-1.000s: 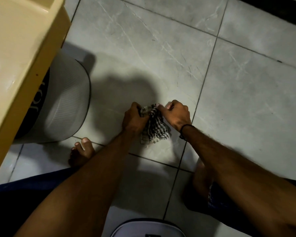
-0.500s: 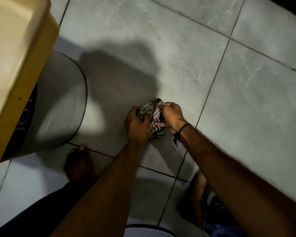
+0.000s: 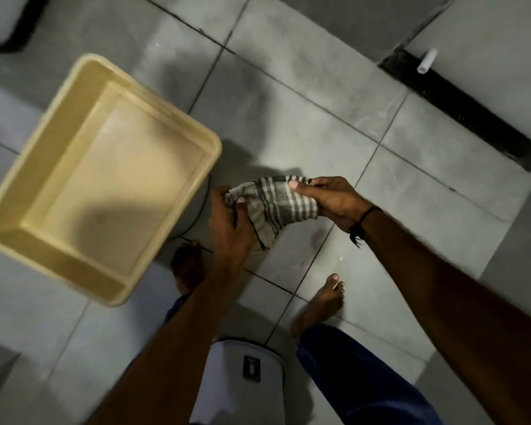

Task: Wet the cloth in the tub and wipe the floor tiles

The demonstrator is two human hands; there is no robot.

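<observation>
A grey cloth with dark stripes is stretched between both hands above the grey floor tiles. My left hand grips its left end, and my right hand pinches its top right edge; a black band circles that wrist. The cream rectangular tub sits to the left of the hands, raised on a grey round stool, with shallow water inside. The cloth hangs just right of the tub's near corner, outside it.
My bare feet stand on the tiles below the hands. A grey round stool is at the bottom centre. A dark floor channel with a white pipe stub runs along the wall at the upper right.
The view has risen and swung left, bringing the whole tub into sight. The cloth, bunched and twisted between both fists near the floor, is now lifted and spread out between the hands.
</observation>
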